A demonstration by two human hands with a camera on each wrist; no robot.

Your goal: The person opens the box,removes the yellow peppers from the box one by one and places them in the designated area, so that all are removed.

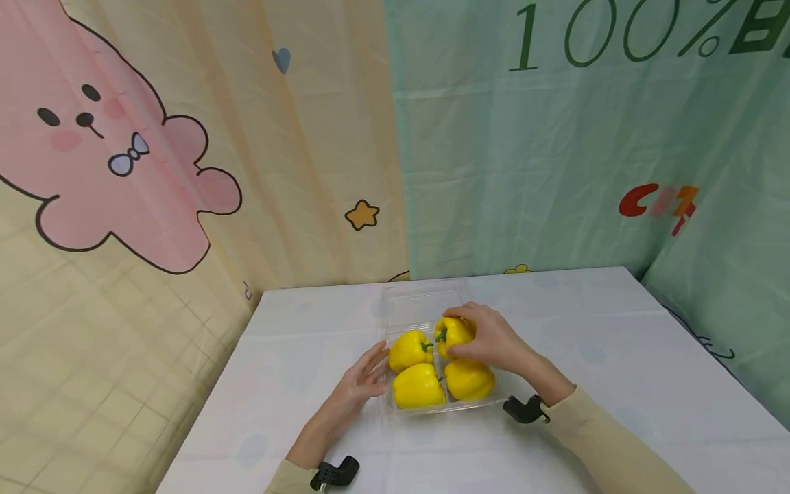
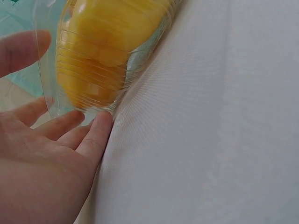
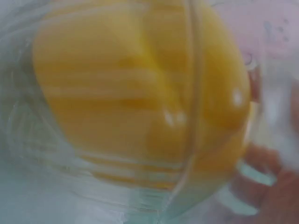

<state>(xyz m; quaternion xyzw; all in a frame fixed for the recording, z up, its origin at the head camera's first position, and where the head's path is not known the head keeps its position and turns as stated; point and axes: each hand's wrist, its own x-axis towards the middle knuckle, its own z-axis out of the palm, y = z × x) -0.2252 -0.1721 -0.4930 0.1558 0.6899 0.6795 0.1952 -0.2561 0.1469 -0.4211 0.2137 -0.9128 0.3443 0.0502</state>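
Yellow bell peppers fill a clear plastic box (image 1: 453,407), two to a side, stems pointing inward. My right hand (image 1: 490,341) grips the back right pepper (image 1: 454,331), with thumb at its near side and fingers over its far side. Through the box wall, the right wrist view shows a yellow pepper (image 3: 117,93), blurred. My left hand (image 1: 360,379) is at the box's left side, fingers loosely extended. In the left wrist view, its fingertips (image 2: 103,122) are at the ribbed lower wall and its thumb is by the rim. The front right pepper (image 1: 470,379) lies just below my right hand.
The box's clear lid (image 1: 426,299) lies folded back towards the far edge of the white-covered table (image 1: 296,384). Printed curtains (image 1: 321,137) hang behind the table and along its right side. A dark strap device (image 1: 524,409) sits at each wrist.
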